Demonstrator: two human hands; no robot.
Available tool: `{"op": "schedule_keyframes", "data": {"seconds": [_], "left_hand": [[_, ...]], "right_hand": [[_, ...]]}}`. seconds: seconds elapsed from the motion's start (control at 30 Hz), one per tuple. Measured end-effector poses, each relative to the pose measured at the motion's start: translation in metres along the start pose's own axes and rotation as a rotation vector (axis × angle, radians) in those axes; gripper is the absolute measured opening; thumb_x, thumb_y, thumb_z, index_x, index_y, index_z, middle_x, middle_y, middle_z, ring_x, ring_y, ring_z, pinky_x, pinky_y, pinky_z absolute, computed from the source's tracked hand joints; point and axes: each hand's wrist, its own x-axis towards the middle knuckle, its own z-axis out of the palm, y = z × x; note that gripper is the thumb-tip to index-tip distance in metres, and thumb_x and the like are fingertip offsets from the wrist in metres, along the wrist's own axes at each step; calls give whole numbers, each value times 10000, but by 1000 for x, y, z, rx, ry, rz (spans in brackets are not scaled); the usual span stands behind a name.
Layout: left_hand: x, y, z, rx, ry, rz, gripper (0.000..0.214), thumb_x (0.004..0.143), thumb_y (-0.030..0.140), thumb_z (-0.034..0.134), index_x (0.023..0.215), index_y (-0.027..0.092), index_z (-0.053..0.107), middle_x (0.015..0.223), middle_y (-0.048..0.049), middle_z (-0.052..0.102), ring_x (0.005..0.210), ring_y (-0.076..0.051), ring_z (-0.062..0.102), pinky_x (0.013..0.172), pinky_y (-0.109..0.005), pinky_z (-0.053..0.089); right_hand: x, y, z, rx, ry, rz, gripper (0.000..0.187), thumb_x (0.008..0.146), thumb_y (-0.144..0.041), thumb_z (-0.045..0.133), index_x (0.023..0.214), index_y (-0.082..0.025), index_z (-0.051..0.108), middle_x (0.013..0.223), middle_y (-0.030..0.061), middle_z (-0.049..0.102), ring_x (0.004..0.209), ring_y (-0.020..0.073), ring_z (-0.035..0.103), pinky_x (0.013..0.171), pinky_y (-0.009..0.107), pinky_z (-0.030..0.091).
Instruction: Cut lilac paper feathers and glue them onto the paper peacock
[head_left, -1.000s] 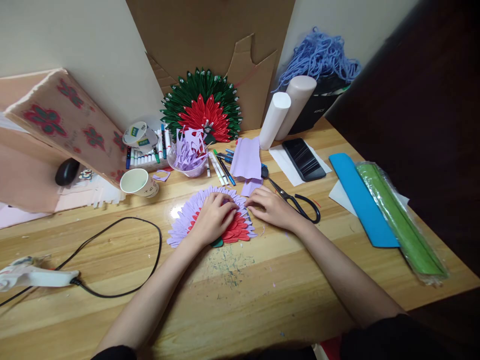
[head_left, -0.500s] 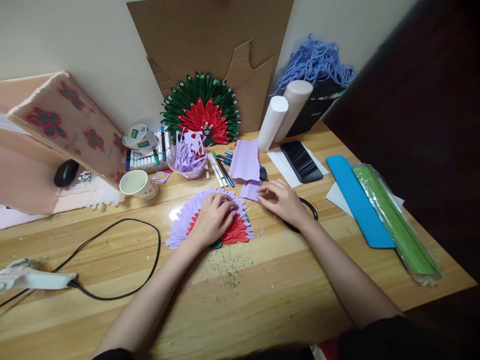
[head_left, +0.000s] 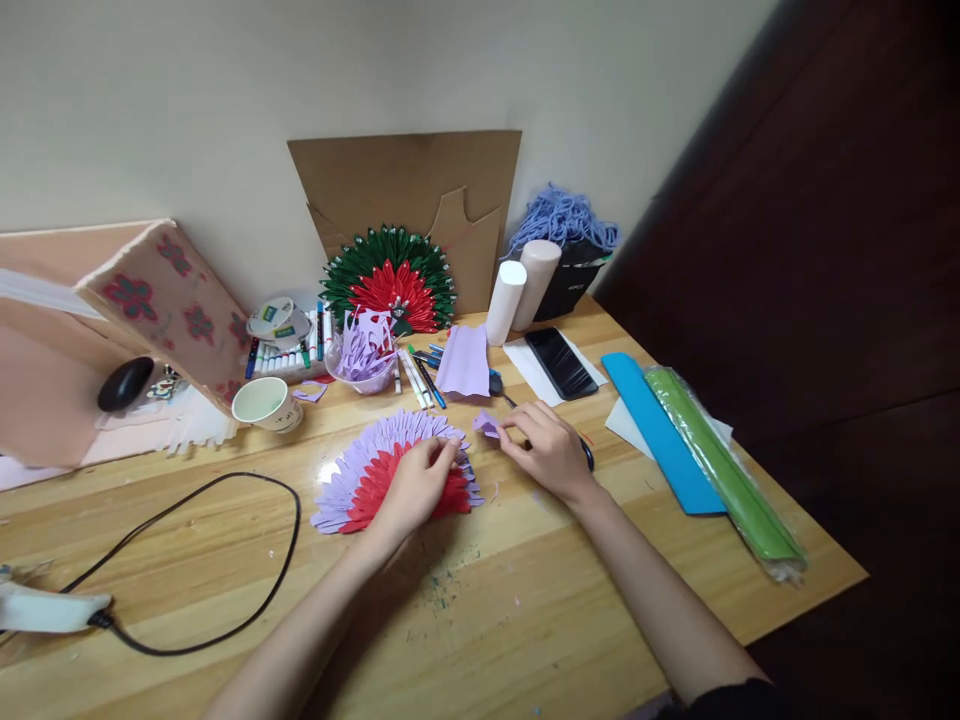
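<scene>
A fan-shaped paper flower (head_left: 375, 480), with lilac petals outside and red ones inside, lies flat on the wooden table. My left hand (head_left: 416, 485) is over its right part, thumb and forefinger pinched together near the petal tips; whatever they may hold is too small to make out. Just to the right, my right hand (head_left: 547, 450) pinches a small piece of lilac paper (head_left: 486, 425), slightly raised and curled. A black looped handle (head_left: 588, 455) shows partly from under that hand. Behind lies a larger lilac sheet (head_left: 463, 362).
A green and red fan flower (head_left: 397, 280) leans on cardboard (head_left: 405, 170). Nearby are a bowl of lilac scraps (head_left: 364, 360), markers (head_left: 420, 378), a paper cup (head_left: 268, 405), a phone (head_left: 561, 363) and blue paper (head_left: 660, 430). A corded glue gun (head_left: 52, 608) lies at left.
My right hand has picked up the small lilac paper from beside the larger sheet and brought it nearer the flower. My left fingers have drawn together into a pinch. The view has shifted.
</scene>
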Motion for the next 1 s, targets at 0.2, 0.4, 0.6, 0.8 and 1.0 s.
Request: {"op": "schedule_keyframes", "data": {"seconds": [0.2, 0.4, 0.6, 0.8, 1.0], "left_hand": [[9, 28, 46, -370, -45, -33, 324, 683, 407, 666, 808, 115, 602, 731, -53, 644, 647, -148, 594, 594, -251, 444], [9, 35, 67, -389, 93, 59, 185, 748, 323, 609, 726, 144, 564, 779, -48, 635, 752, -161, 604, 710, -285, 470], [15, 14, 76, -566, 23, -32, 253, 737, 359, 629, 804, 164, 482, 822, -25, 583, 777, -148, 615, 751, -332, 509], [11, 8, 69, -370, -146, 9, 608, 538, 96, 777, 1019, 168, 413, 1008, -104, 547, 913, -189, 607, 803, -381, 512], [12, -2, 60, -29, -150, 73, 691, 516, -86, 639, 1123, 156, 412, 1077, -138, 519, 841, -177, 607, 684, -328, 529]], "right_hand": [[-30, -3, -13, -49, 87, -55, 101, 820, -193, 502, 753, -218, 573, 757, 71, 615, 750, 219, 527, 672, 350, 429], [-31, -2, -18, 332, 96, 112, 67, 811, -233, 540, 752, -222, 570, 747, 43, 620, 745, 197, 564, 687, 343, 471], [-29, 9, -16, 722, -126, 324, 123, 804, -248, 551, 914, -206, 587, 880, 37, 642, 820, 167, 611, 751, 310, 504], [-32, 21, -32, 672, -219, 271, 215, 787, -210, 573, 1002, -209, 593, 1021, 51, 613, 965, 174, 575, 866, 329, 454], [-37, 24, -23, 558, -402, 235, 338, 627, -221, 737, 949, -219, 636, 947, 43, 632, 902, 201, 571, 791, 342, 466]]}}
